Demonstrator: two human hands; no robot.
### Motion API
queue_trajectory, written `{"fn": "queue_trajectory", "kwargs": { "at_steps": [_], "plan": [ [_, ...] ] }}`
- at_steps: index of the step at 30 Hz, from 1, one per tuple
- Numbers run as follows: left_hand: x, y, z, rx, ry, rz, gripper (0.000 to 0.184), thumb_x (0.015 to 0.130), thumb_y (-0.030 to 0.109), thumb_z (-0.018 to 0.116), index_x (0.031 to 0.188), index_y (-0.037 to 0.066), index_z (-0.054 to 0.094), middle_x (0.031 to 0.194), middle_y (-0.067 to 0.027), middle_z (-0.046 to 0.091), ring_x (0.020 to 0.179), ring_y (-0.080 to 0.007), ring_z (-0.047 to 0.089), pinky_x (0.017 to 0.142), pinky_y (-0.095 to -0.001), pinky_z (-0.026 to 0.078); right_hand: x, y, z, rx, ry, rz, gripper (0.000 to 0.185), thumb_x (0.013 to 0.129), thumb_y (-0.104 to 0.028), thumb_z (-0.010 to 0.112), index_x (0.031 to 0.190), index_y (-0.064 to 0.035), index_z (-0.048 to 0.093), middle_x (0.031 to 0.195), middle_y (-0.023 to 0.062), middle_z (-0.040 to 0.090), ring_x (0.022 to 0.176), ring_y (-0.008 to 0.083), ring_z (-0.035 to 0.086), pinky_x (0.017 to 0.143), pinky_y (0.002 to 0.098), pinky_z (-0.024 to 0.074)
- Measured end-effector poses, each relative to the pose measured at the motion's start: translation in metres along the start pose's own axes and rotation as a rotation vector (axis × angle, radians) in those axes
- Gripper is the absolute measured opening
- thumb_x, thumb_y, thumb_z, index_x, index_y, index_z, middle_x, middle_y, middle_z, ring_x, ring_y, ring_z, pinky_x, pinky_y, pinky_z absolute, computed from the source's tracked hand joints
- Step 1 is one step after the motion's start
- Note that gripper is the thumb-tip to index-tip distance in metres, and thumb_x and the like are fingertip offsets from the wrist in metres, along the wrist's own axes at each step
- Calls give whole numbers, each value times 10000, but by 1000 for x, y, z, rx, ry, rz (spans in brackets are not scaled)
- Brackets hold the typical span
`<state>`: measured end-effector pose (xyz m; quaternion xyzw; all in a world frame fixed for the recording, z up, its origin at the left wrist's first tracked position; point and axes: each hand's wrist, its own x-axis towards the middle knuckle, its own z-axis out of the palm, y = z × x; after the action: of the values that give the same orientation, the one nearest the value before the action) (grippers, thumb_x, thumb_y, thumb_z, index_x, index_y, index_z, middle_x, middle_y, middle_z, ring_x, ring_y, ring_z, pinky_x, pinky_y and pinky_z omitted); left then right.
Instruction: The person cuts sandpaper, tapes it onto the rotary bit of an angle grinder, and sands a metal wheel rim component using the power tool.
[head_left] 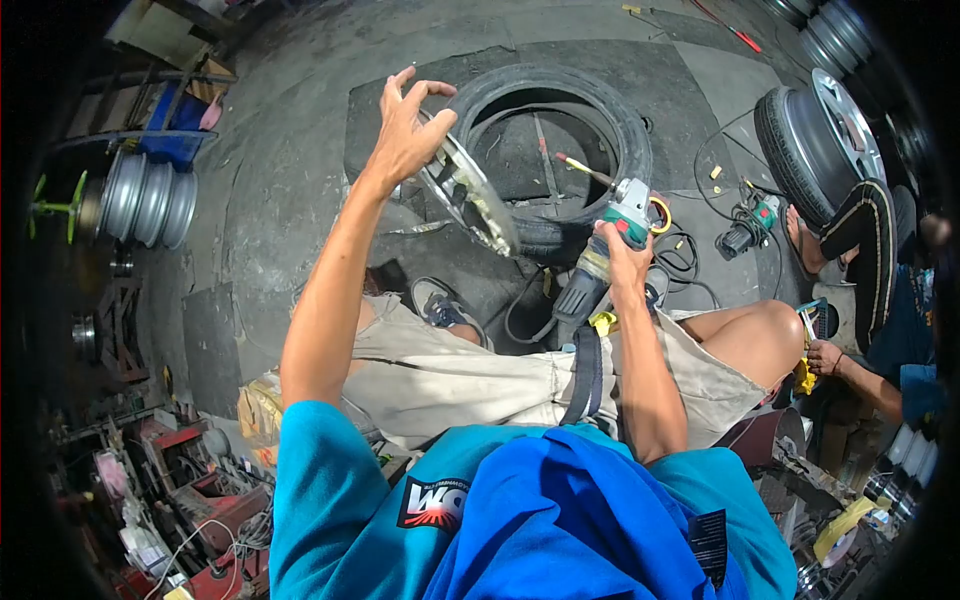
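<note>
My left hand [412, 125] is raised at the upper left of the tyre, its thumb and fingers apart at the top edge of a metal ring [470, 195]. The ring stands tilted, its inner side rough and pale. My right hand [625, 258] is wrapped round a green and grey angle grinder [590, 275]. A thin tool with a red tip [573, 163] points from the grinder head over the tyre. The black tyre [632, 130] lies flat on the floor beyond my hands.
A co-worker [880, 270] sits at the right beside a wheel with a tyre [800, 140]. Another grinder [745, 225] and cables lie on the floor near them. Silver rims [148, 200] stand at the left. Red machinery [205, 490] is at the lower left.
</note>
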<state>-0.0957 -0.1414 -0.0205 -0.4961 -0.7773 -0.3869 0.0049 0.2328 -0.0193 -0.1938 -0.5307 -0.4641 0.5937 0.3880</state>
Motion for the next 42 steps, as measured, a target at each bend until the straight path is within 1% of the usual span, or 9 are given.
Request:
{"fn": "queue_trajectory", "kwargs": {
  "at_steps": [3, 4, 8, 12, 15, 19, 21, 26, 42],
  "plan": [
    [-2, 8, 2, -198, 40, -132, 561, 898, 337, 684, 1347, 0, 671, 1626, -341, 372, 1507, -462, 388, 1208, -493, 372, -2, 5, 0, 17, -32, -35, 596, 767, -220, 921, 1248, -37, 621, 1076, 80, 698, 920, 187, 689, 828, 360, 567],
    [-4, 7, 5, -76, 147, -207, 588, 921, 331, 667, 1345, -77, 650, 1499, -341, 546, 1378, -434, 567, 1138, -434, 459, 1, 14, 1, -20, -21, -39, 587, 767, -220, 923, 1235, -34, 622, 1063, 79, 703, 902, 185, 694, 820, 360, 572],
    [-1, -21, -25, 68, -77, -486, 556, 943, 313, 675, 1346, -70, 664, 1127, -281, 771, 1112, -392, 742, 989, -446, 548, 1, 22, 4, -77, -31, -37, 571, 773, -213, 922, 1220, -28, 620, 1020, 76, 718, 845, 180, 704, 793, 356, 584],
    [-10, -30, -40, -43, -42, -557, 411, 992, 270, 668, 1274, -22, 735, 978, -212, 785, 964, -259, 752, 884, -389, 560, -11, 13, 13, -59, -122, -16, 625, 775, -232, 932, 1265, -26, 605, 1089, 87, 710, 922, 182, 700, 845, 354, 577],
    [-16, -33, -46, -29, -73, -366, 339, 1059, 123, 586, 1323, -53, 705, 1090, -79, 777, 930, -112, 684, 773, -284, 547, -13, 24, 21, -101, -162, -13, 669, 767, -251, 948, 1289, -27, 594, 1129, 94, 702, 973, 187, 697, 880, 354, 571],
    [-22, -26, -58, -310, -87, -445, 364, 1066, 78, 543, 1380, -63, 663, 1192, -78, 765, 963, -117, 688, 826, -283, 567, -19, 23, 28, -124, -234, 30, 763, 729, -285, 982, 1314, -19, 571, 1136, 102, 700, 1004, 199, 695, 910, 354, 567],
    [-24, -31, -56, -465, -45, -408, 373, 1043, 75, 549, 1369, -68, 659, 1184, -101, 779, 958, -173, 718, 881, -328, 572, -30, -3, 28, -109, -460, 117, 1318, 636, -470, 1010, 1555, 190, 332, 1482, 297, 557, 1364, 334, 572, 1153, 401, 454],
    [-13, -22, -56, -337, -159, -340, 445, 1043, 45, 475, 1457, -75, 583, 1293, -136, 752, 1129, -186, 727, 976, -310, 587, -53, -17, 37, -177, -376, -13, 837, 681, -320, 996, 1305, 20, 552, 1206, 157, 700, 1098, 258, 680, 988, 395, 534],
    [-11, -32, -51, -336, -228, -236, 351, 927, -36, 463, 1243, -4, 611, 1169, -101, 762, 1091, -191, 677, 1013, -350, 497, -62, -34, 64, -204, -436, -229, 754, 728, -316, 976, 1272, 12, 569, 1174, 151, 691, 1062, 249, 668, 968, 396, 530]
  ]
}}
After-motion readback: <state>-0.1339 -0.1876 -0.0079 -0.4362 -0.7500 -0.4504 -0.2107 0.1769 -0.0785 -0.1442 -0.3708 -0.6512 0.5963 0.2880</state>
